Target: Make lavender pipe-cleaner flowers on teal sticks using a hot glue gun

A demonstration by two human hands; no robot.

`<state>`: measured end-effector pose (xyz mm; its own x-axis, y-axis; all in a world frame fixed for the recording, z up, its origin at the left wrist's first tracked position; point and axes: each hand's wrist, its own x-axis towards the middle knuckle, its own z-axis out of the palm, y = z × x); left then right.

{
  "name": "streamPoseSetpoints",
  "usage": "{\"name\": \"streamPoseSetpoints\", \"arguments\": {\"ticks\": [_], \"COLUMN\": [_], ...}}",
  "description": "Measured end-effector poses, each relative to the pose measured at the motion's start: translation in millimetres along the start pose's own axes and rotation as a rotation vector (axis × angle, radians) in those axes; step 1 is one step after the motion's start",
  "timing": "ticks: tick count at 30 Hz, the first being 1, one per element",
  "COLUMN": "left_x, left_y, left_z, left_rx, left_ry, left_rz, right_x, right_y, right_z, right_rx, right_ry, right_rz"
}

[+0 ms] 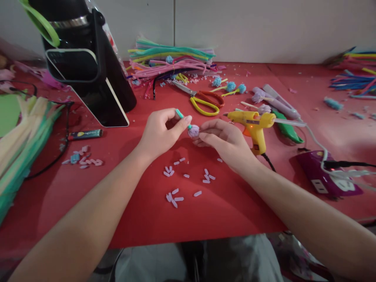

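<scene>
My left hand (160, 131) pinches a short teal stem (179, 114) between thumb and fingers above the red table (123, 211). A small lilac fuzzy bud (193, 131) sits at the stem's lower end. My right hand (225, 141) is closed beside it, with its fingertips pressed against the bud. Several short lilac pipe-cleaner bits (188, 182) lie scattered on the table just below both hands. A yellow glue gun (254, 125) stands right behind my right hand.
Red-and-yellow scissors (202, 101) lie behind the hands. A pile of coloured pipe cleaners (173, 58) is at the back, more at far right (355, 74) and left (20, 137). A black stand (88, 74), a lighter (85, 134), finished blue buds (230, 86) and a purple power strip (326, 174) surround the work area.
</scene>
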<state>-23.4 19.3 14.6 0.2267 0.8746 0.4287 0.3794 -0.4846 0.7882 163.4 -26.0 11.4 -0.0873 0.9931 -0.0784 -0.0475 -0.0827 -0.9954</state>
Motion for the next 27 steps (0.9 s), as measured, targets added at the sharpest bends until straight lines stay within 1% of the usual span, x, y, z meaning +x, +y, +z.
{"name": "streamPoseSetpoints", "arguments": {"ticks": [8,20,27], "left_x": [-1.2,-5.3,-6.2], "left_y": [5.8,12.4,12.1], "left_z": [1.6,3.9,3.3], "left_rx": [-0.008,0.018,0.004], "left_ry": [-0.009,-0.015,-0.039], "left_rz": [0.029,0.071,0.080], "right_x": [0.8,2.3,1.0], "right_y": [1.5,5.8,3.4], "right_z": [-0.2,0.3,1.2], "right_rx": [-0.067,-0.025,-0.030], "right_ry": [0.001,-0.009,-0.012], "right_rz": [0.011,0.001,-0.005]}}
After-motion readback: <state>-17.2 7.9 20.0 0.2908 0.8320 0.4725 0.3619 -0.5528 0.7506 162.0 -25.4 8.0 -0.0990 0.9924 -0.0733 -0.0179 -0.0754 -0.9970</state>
